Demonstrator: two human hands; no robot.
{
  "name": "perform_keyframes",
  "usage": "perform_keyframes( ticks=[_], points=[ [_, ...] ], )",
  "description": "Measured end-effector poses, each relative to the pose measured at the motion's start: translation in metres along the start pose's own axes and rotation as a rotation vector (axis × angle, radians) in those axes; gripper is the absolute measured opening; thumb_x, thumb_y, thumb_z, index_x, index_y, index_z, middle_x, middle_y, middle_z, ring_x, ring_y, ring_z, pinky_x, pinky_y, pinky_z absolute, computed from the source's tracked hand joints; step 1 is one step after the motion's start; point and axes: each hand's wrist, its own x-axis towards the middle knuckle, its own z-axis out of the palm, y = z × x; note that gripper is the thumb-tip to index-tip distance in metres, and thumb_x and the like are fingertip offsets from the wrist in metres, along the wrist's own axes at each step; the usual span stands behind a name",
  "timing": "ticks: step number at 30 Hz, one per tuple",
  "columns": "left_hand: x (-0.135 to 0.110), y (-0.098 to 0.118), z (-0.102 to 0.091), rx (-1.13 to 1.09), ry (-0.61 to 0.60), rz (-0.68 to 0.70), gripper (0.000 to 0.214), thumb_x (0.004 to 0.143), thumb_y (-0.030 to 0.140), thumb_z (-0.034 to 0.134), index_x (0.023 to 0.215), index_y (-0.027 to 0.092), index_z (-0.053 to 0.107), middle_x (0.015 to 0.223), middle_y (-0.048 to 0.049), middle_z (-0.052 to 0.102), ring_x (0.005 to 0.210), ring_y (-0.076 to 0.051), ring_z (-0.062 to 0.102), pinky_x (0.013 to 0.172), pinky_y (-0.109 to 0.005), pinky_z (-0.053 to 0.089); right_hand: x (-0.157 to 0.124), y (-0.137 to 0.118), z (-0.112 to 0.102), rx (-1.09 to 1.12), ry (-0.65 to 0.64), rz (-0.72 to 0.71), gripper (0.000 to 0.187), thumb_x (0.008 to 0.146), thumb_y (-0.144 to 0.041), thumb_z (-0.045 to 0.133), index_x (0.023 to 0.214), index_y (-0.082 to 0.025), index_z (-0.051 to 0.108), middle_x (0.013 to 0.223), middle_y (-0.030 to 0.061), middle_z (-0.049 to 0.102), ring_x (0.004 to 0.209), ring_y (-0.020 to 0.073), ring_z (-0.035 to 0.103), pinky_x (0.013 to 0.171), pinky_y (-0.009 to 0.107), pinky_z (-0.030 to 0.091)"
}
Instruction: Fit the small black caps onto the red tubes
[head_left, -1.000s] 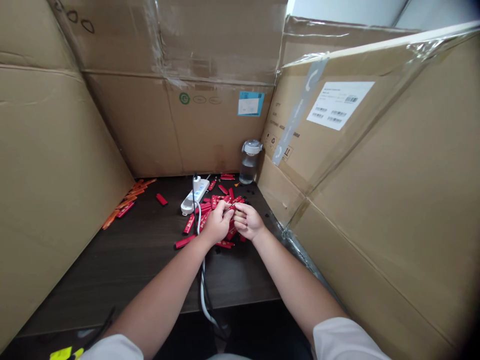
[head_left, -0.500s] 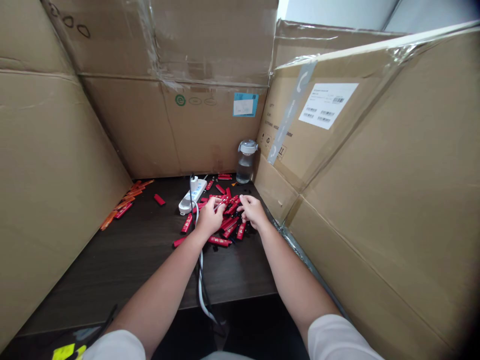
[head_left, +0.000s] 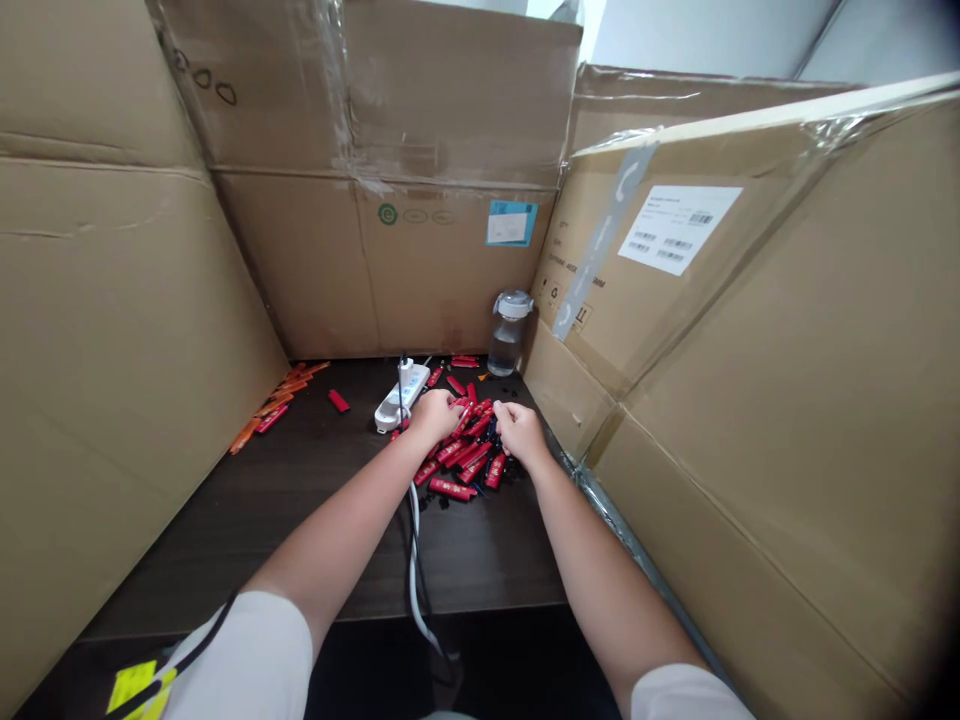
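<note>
A heap of small flat red pieces with pale print [head_left: 454, 488] lies on the dark table, with small black parts [head_left: 491, 430] among them. My left hand [head_left: 435, 415] is at the heap's left upper side, fingers closed on one of the red pieces [head_left: 463, 406]. Across from it, at the right side of the heap, my right hand [head_left: 519, 432] has thumb and forefinger pinched together. Whether anything sits in that pinch is too small to make out.
A white power strip [head_left: 402, 398] with a plug and cables lies left of the heap. Behind stands a clear water bottle [head_left: 506, 345]. Orange strips [head_left: 274, 405] and a lone red piece [head_left: 338, 401] lie to the left. Tall cardboard boxes [head_left: 450, 270] wall in the table.
The whole view has shifted, so the scene sits further right and slightly lower. My left hand has turned more palm-down over the heap; both hands stay at the red pieces.
</note>
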Motion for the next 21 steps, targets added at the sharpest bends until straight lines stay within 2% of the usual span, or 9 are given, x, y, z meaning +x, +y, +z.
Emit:
perform_keyframes(
  ticks=[5,7,9,11,12,14,15,18,21],
  points=[
    [-0.008,-0.001,-0.01,-0.002,0.033,0.085,0.024,0.077,0.035,0.059,0.087,0.017,0.07,0.09,-0.0087,0.068,0.085,-0.019,0.062,0.077,-0.028,0.045,-0.001,-0.003,-0.002,-0.066,0.037,-0.078,0.052,0.083,-0.058,0.038,0.063,-0.016,0.06,0.048,0.003,0.056,0.044,0.0136,0.051,0.044,0.023,0.033],
    [-0.015,-0.008,-0.029,-0.089,0.129,0.215,0.022,0.081,0.033,0.055,0.086,0.018,0.07,0.089,-0.0066,0.067,0.083,-0.016,0.061,0.077,-0.026,0.046,-0.001,-0.003,-0.003,-0.076,0.037,-0.095,0.052,0.084,-0.058,0.037,0.063,-0.016,0.06,0.048,0.0031,0.056,0.046,0.0144,0.051,0.045,0.023,0.034],
    [-0.018,-0.026,-0.055,-0.161,0.306,0.285,0.026,0.085,0.034,0.047,0.088,0.019,0.069,0.091,-0.0051,0.067,0.082,-0.015,0.061,0.076,-0.024,0.047,-0.002,-0.004,-0.003,-0.086,0.038,-0.106,0.051,0.084,-0.057,0.038,0.063,-0.017,0.061,0.049,0.0034,0.056,0.047,0.0149,0.052,0.046,0.023,0.035],
    [-0.014,-0.055,-0.083,-0.077,0.503,0.113,0.032,0.088,0.034,0.04,0.094,0.018,0.066,0.095,-0.0073,0.066,0.088,-0.017,0.061,0.081,-0.026,0.046,-0.003,-0.005,-0.003,-0.097,0.04,-0.113,0.051,0.085,-0.057,0.038,0.063,-0.017,0.06,0.05,0.0038,0.057,0.048,0.0152,0.052,0.047,0.024,0.035],
    [-0.01,-0.072,-0.095,0.016,0.522,-0.031,0.033,0.089,0.033,0.038,0.099,0.016,0.064,0.098,-0.0092,0.066,0.091,-0.018,0.061,0.083,-0.028,0.046,-0.003,-0.006,-0.002,-0.103,0.041,-0.117,0.051,0.085,-0.056,0.038,0.063,-0.017,0.06,0.05,0.004,0.057,0.048,0.0153,0.052,0.047,0.024,0.034],
    [0.0,-0.107,-0.112,0.233,0.341,-0.364,0.039,0.086,0.04,0.041,0.107,0.013,0.061,0.106,-0.0145,0.065,0.098,-0.024,0.061,0.084,-0.032,0.046,-0.005,-0.008,-0.001,-0.113,0.039,-0.129,0.05,0.085,-0.055,0.039,0.062,-0.017,0.059,0.051,0.0042,0.057,0.049,0.0153,0.051,0.048,0.024,0.034],
    [0.005,-0.121,-0.116,0.266,0.283,-0.432,0.044,0.084,0.044,0.044,0.104,0.009,0.062,0.104,-0.0193,0.065,0.1,-0.029,0.061,0.082,-0.036,0.046,-0.005,-0.009,-0.001,-0.119,0.036,-0.135,0.049,0.085,-0.054,0.039,0.061,-0.017,0.06,0.052,0.0042,0.058,0.05,0.0153,0.051,0.048,0.024,0.034],
    [0.018,-0.149,-0.11,0.307,0.163,-0.508,0.051,0.076,0.054,0.052,0.091,0.008,0.067,0.098,-0.0251,0.066,0.098,-0.036,0.062,0.078,-0.04,0.047,-0.007,-0.013,0.001,-0.148,0.026,-0.143,0.046,0.085,-0.051,0.042,0.064,-0.016,0.062,0.055,0.0046,0.06,0.053,0.0154,0.052,0.051,0.024,0.034],
    [0.028,-0.155,-0.094,0.326,0.058,-0.535,0.045,0.068,0.05,0.062,0.088,0.009,0.069,0.098,-0.0247,0.067,0.095,-0.037,0.063,0.074,-0.04,0.049,-0.007,-0.014,0.001,-0.177,0.024,-0.123,0.043,0.084,-0.049,0.043,0.069,-0.015,0.065,0.058,0.0054,0.061,0.055,0.0159,0.053,0.053,0.024,0.035]
  ],
)
